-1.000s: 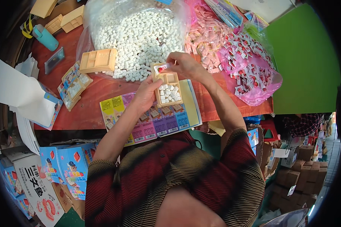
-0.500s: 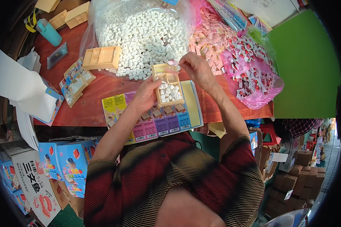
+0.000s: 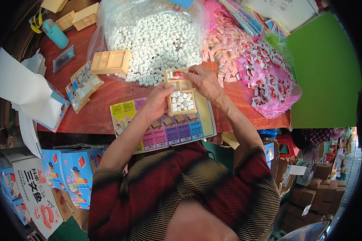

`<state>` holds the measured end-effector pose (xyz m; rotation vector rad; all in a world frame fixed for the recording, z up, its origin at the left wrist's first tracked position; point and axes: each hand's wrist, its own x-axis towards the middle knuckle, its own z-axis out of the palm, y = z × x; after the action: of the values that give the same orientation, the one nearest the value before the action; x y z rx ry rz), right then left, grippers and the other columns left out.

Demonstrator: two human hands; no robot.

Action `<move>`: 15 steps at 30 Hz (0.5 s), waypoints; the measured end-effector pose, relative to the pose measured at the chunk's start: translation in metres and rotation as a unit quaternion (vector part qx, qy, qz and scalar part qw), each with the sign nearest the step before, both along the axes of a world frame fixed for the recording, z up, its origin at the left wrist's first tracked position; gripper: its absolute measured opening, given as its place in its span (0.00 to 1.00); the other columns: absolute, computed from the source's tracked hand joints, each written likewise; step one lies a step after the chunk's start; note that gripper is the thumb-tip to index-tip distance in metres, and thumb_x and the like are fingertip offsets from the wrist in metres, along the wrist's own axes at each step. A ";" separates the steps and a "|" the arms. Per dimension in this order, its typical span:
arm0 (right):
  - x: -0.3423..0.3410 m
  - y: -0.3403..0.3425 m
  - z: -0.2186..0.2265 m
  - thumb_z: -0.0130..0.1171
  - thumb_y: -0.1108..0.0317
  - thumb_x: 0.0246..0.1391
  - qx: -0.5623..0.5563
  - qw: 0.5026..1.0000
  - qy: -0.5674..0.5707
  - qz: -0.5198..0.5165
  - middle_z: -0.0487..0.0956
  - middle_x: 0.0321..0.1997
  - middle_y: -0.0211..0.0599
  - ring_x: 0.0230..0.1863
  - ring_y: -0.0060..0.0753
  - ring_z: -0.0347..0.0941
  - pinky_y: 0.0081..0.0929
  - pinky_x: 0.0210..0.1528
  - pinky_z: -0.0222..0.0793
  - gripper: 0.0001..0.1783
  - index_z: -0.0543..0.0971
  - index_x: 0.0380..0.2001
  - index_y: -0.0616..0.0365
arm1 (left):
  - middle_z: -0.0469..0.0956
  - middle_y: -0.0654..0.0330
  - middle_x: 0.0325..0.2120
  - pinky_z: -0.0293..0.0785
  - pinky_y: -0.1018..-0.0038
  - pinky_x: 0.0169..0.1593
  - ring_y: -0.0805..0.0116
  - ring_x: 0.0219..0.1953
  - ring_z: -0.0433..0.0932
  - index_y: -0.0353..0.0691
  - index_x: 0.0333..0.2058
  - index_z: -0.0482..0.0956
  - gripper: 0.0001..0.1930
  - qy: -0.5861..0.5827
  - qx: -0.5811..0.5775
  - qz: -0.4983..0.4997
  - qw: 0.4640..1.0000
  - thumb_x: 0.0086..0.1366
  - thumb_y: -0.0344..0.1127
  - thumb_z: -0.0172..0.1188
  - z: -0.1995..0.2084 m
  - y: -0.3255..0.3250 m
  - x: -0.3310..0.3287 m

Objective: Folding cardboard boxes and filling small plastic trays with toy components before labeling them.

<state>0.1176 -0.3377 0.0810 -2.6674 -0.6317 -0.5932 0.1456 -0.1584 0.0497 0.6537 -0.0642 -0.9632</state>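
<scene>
My left hand [image 3: 158, 100] grips the left side of a small tan compartment tray [image 3: 186, 85], thumb over its edge. White marshmallow-like pieces [image 3: 182, 101] fill its near compartment. In the far compartment lies a small red-and-white sachet [image 3: 177, 74]. My right hand [image 3: 206, 82] is at that compartment, its closed fingertips on the sachet's right end and partly hiding it. Below the tray, a colourful printed sheet [image 3: 206, 116] lies along the table's front edge.
A big clear bag of white pieces [image 3: 153, 44] lies beyond the tray. To its right are pink packets [image 3: 225, 52] and a pink bag of sachets [image 3: 265, 96]. An upturned tan tray [image 3: 110, 62], filled packs [image 3: 83, 86] and a teal bottle [image 3: 55, 34] sit left.
My right hand has moved down and slightly left, bringing the sachet from above the tray into its far compartment. My left hand still holds the tray, which has shifted slightly.
</scene>
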 end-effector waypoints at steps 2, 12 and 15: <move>0.000 0.002 0.002 0.54 0.71 0.35 -0.008 1.000 0.009 0.018 0.69 0.30 0.38 0.32 0.39 0.68 0.30 0.32 0.65 0.12 0.72 0.30 0.56 | 0.68 0.57 0.41 0.66 0.69 0.47 0.66 0.42 0.70 0.38 0.46 0.61 0.17 0.002 0.003 0.006 1.000 0.57 0.33 0.46 -0.005 0.001 -0.001; 0.003 0.007 0.010 0.54 0.73 0.40 0.096 0.995 -0.031 -0.005 0.70 0.30 0.39 0.30 0.39 0.68 0.27 0.31 0.65 0.08 0.73 0.29 0.58 | 0.69 0.54 0.40 0.68 0.67 0.46 0.63 0.41 0.71 0.36 0.44 0.61 0.14 0.015 0.019 0.044 0.999 0.58 0.30 0.43 0.000 0.012 0.003; -0.008 0.006 0.002 0.56 0.71 0.39 0.134 0.990 0.034 -0.015 0.70 0.32 0.39 0.32 0.40 0.68 0.29 0.34 0.64 0.12 0.72 0.32 0.58 | 0.69 0.53 0.40 0.68 0.68 0.45 0.63 0.42 0.70 0.35 0.44 0.60 0.15 -0.018 0.026 0.075 0.997 0.58 0.30 0.43 0.007 0.036 0.009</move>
<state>0.1093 -0.3316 0.0832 -2.4380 -0.4590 -0.5506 0.1550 -0.1219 0.0571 0.7140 -0.0215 -0.8101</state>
